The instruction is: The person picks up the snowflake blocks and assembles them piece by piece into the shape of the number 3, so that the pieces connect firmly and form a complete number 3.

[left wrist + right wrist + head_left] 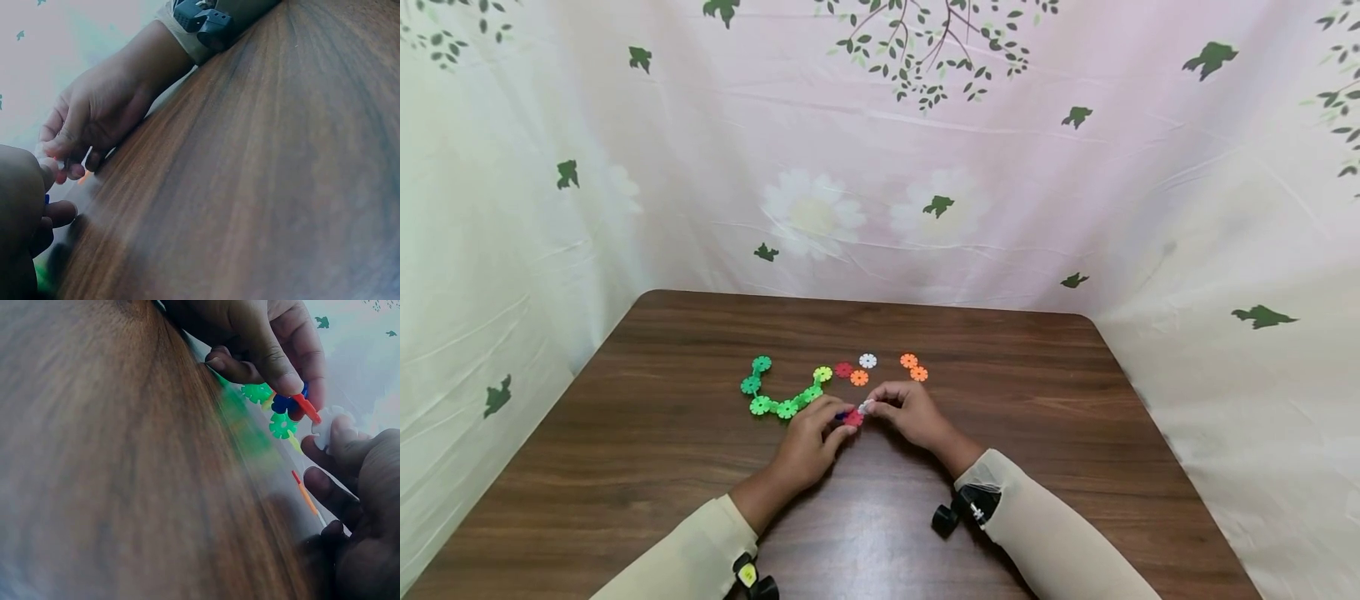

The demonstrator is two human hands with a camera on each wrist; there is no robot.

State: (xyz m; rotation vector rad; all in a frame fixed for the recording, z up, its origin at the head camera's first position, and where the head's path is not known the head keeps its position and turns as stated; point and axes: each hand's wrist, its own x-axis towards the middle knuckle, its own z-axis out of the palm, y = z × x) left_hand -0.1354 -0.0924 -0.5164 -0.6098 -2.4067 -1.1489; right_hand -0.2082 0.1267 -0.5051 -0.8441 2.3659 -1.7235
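Observation:
My left hand (808, 442) pinches a red notched disc (306, 407) between thumb and fingers. Beside the red one, a blue notched disc (284, 403) shows, partly covered by the fingers. My right hand (917, 414) holds a white notched disc (322, 428) between thumb and forefinger. In the right wrist view the white disc's rim meets the red disc's edge; whether their slots are locked together I cannot tell. Just beyond the left hand lies a curved chain of green notched discs (787, 409), ending in a yellow-green disc (822, 374).
Past the hands, on the brown wooden table (1015, 375), lie a dark red disc (844, 370), an orange disc (859, 378) and a white disc (868, 360). Two more orange discs (913, 367) sit to their right. A printed curtain (865, 275) hangs behind the table's far edge.

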